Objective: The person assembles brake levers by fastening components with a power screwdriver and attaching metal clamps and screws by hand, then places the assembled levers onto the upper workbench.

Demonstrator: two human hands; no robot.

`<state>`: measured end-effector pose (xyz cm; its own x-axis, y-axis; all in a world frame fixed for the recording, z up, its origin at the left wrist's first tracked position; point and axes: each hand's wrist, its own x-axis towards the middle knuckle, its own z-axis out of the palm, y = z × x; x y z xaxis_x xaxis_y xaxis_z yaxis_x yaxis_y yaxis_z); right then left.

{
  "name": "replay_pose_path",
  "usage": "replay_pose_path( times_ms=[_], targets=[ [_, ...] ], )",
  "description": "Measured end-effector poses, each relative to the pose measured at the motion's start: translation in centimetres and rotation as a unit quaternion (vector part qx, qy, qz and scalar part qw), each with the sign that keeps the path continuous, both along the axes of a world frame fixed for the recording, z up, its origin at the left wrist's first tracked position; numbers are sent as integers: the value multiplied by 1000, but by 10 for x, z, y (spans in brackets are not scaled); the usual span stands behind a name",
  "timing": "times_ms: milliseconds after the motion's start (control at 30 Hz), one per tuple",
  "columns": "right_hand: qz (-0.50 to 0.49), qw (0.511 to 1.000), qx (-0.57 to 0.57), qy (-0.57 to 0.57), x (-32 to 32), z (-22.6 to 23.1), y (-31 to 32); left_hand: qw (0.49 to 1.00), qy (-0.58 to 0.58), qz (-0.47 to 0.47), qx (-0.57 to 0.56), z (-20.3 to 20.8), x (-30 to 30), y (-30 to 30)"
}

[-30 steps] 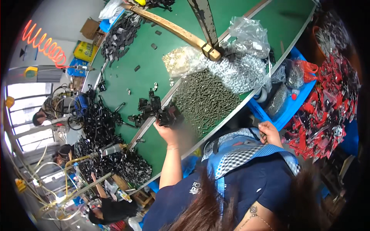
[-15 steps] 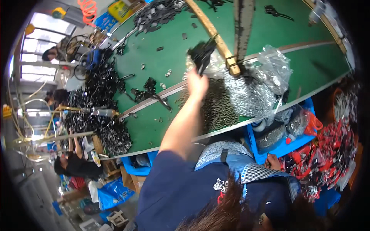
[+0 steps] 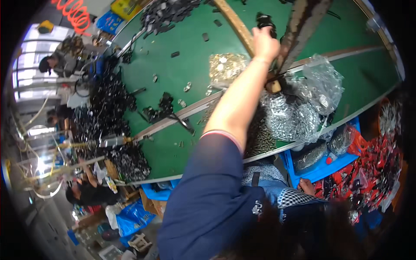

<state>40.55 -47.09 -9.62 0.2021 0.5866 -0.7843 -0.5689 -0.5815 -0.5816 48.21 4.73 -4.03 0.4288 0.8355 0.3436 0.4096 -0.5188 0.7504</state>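
Note:
My left hand reaches far across the green table, its fingers closed around a black part. The hand hides some of that part, and its exact kind does not show. Beside the hand rise a wooden bar and a worn metal upright. Under the forearm lie a clear bag of brass-coloured small pieces and a pile of small dark metal pins, partly covered by the arm. My right hand stays low by the checked apron, fingers curled; whatever it may hold is hidden.
Silvery hardware in clear plastic sits right of the pins. Black parts heap along the left edge, with flat black pieces at the back. A blue crate and red packaged parts stand right. Other people work at left.
My left hand has carried the black part farther away and to the right, past the wooden bar. The bag of brass-coloured pieces has come into fuller view. My right hand stays low.

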Motion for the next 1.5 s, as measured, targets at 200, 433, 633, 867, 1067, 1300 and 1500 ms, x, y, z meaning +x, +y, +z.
replay_pose_path(
  times_ms=[200, 433, 633, 867, 1067, 1300, 1500],
  targets=[
    [-25, 1000, 3, -2, 6, -10, 6, 995, -71, 66, 19, -13, -114, -10],
    [-151, 985, -54, 69, 11, -23, 5, 830, 239, 502, 48, -80, -338, -20],
    [-34, 998, -40, 32, 15, -9, 47, 774, 255, 495, -301, -102, -409, -13],
    [-37, 995, -56, 78, 24, -18, 48, 820, 215, 504, -165, -97, -414, -26],
    [-104, 989, -73, 72, 19, -10, 61, 826, 160, 519, -149, -82, -412, -28],
    [-40, 994, -81, 65, 19, -4, 69, 748, 258, 533, -299, -85, -412, 23],
    [-70, 991, -55, 103, 16, -15, 47, 803, 210, 484, -276, -110, -419, 35]
  ],
)
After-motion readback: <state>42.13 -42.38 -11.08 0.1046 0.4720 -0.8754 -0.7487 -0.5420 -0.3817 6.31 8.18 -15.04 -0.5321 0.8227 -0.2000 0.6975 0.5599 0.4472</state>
